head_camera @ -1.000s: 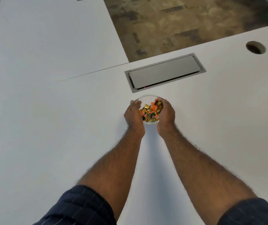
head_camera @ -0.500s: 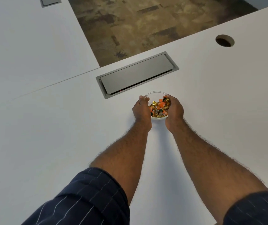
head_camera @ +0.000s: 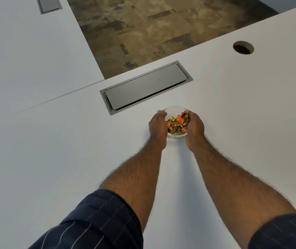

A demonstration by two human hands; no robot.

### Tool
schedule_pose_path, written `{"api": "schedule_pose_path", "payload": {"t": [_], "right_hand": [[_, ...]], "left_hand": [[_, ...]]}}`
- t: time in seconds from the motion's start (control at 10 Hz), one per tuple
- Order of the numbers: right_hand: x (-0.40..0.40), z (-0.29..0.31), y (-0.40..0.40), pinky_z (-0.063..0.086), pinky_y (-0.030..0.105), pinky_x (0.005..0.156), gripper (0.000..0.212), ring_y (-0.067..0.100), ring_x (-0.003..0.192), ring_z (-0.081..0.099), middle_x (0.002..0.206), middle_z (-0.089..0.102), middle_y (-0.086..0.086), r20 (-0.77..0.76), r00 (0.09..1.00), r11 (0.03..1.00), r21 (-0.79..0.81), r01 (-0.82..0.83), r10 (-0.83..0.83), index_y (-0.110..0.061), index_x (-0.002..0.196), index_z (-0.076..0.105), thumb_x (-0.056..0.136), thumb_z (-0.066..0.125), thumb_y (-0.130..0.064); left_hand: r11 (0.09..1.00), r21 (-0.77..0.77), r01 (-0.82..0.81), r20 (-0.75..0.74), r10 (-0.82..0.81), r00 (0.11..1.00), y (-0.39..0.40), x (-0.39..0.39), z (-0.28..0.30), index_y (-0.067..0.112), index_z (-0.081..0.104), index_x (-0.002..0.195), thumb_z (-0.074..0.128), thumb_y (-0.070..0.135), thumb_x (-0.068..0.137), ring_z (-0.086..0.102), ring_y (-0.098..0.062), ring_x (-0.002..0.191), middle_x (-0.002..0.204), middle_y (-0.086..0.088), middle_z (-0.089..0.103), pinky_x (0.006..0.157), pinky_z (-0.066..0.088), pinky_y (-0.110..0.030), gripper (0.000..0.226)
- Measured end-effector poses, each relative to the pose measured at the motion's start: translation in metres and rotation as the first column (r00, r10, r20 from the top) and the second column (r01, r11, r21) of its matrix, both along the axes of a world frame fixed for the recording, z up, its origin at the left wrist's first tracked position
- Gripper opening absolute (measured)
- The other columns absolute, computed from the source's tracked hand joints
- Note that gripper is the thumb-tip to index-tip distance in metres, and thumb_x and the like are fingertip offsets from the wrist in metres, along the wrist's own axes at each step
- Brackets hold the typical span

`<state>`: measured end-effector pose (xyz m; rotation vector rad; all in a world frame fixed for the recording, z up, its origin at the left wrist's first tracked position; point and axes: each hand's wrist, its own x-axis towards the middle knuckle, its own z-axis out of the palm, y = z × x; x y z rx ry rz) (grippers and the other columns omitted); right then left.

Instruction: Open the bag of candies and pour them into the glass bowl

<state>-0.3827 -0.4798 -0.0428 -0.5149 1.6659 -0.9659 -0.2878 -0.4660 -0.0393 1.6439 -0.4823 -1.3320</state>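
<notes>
A small glass bowl (head_camera: 174, 109) stands on the white table (head_camera: 62, 150), filled with wrapped candies (head_camera: 177, 125) in gold, orange and green foil. My left hand (head_camera: 157, 128) cups the bowl's left side, thumb on the rim. My right hand (head_camera: 194, 129) wraps its right side, fingers over the rim. Both hands hold the bowl between them. No candy bag is in view.
A grey cable hatch (head_camera: 146, 87) is set into the table just beyond the bowl. A round cable hole (head_camera: 243, 47) lies at the far right. A second hatch (head_camera: 48, 4) sits in the adjoining table at top left. Brown carpet (head_camera: 152, 29) shows beyond the edge.
The bowl and both hands keep the same grip. The view has shifted, so the bowl and hatch sit further right in the frame than a second ago.
</notes>
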Motion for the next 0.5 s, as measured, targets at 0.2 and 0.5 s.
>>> {"api": "schedule_pose_path", "payload": {"t": [0.2,0.5], "right_hand": [[0.001,0.020,0.000,0.043,0.045,0.109,0.059,0.027,0.134,0.048,0.149,0.049,0.007,-0.313,0.947,0.992,-0.074,-0.104,0.076,-0.019,0.143,0.044,0.099,0.035,-0.056],[0.037,0.070,0.013,0.041,0.038,0.108,0.053,0.025,0.129,0.054,0.136,0.062,0.009,-0.631,0.769,0.849,-0.351,-0.396,0.098,-0.012,0.129,0.060,0.094,0.053,-0.051]], "left_hand": [[0.993,-0.018,0.114,0.140,-0.111,0.984,0.003,0.010,0.013,0.016,0.049,0.141,0.026,0.039,0.105,0.049,-0.024,0.133,0.147,-0.007,0.052,0.094,0.038,-0.028,0.049],[0.962,-0.150,0.229,0.452,-0.139,0.881,0.024,0.055,0.060,0.009,0.051,0.140,0.032,0.034,0.105,0.048,-0.026,0.136,0.146,-0.010,0.054,0.114,0.035,-0.036,0.048]]}}
